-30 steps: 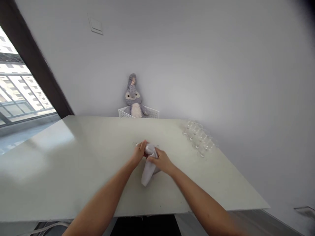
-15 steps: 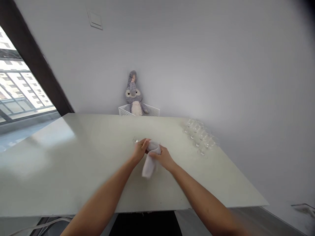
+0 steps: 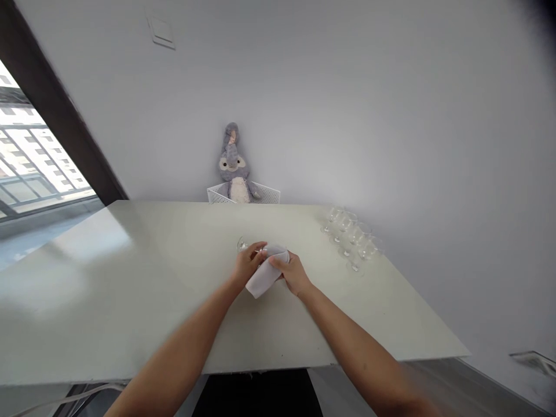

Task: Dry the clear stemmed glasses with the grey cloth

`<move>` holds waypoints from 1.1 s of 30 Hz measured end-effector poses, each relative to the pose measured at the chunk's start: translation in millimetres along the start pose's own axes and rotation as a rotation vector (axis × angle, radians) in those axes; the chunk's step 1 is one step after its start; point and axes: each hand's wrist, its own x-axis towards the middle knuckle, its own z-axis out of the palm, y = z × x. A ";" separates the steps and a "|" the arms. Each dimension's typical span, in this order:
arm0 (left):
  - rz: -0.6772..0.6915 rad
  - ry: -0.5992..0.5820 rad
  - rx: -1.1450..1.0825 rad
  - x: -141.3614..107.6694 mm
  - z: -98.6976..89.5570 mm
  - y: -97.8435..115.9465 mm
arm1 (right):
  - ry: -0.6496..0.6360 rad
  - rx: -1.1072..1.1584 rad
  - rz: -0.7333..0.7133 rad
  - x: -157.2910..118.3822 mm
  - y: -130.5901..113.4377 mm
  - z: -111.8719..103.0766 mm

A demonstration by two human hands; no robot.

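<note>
My left hand (image 3: 247,266) is closed on a clear stemmed glass (image 3: 241,244). Its round foot pokes out beyond the fingers to the left, while the bowl is covered by the cloth. My right hand (image 3: 296,274) grips a white cloth (image 3: 263,278) that wraps round the bowl, thumb pressed on top. A loose end of the cloth hangs down toward me between both hands. Glass and cloth are held above the middle of the table.
Several clear stemmed glasses (image 3: 358,233) form a slanting row at the right rear of the pale table (image 3: 165,301). Behind the far edge, a grey plush toy (image 3: 234,168) sits in a white basket (image 3: 271,196) against the wall. A window is at the left.
The cloth's hanging end has swung up and left, and my right hand has turned round the glass with it. More of the glass foot shows past my left hand.
</note>
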 end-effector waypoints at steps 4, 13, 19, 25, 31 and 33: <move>0.049 0.109 0.196 -2.6 -4.4 0.7 | 0.131 -0.154 -0.082 3.2 1.3 -3.3; 0.414 0.003 0.429 5.3 -18.0 10.2 | 0.069 0.136 0.099 17.7 -2.1 -23.8; 0.286 -0.043 0.377 6.2 -20.6 -4.8 | -0.223 -0.242 0.048 12.1 -27.8 -43.4; 0.001 -0.006 0.332 11.4 -20.2 -15.9 | 0.151 -0.513 -0.181 20.8 -42.6 -68.6; -0.085 0.017 0.322 16.7 -25.5 -26.5 | 0.206 -0.972 -0.568 13.9 -23.6 -37.7; -0.035 -0.008 0.384 12.2 -21.3 -24.9 | -0.025 -1.176 -0.688 7.5 -14.8 -20.3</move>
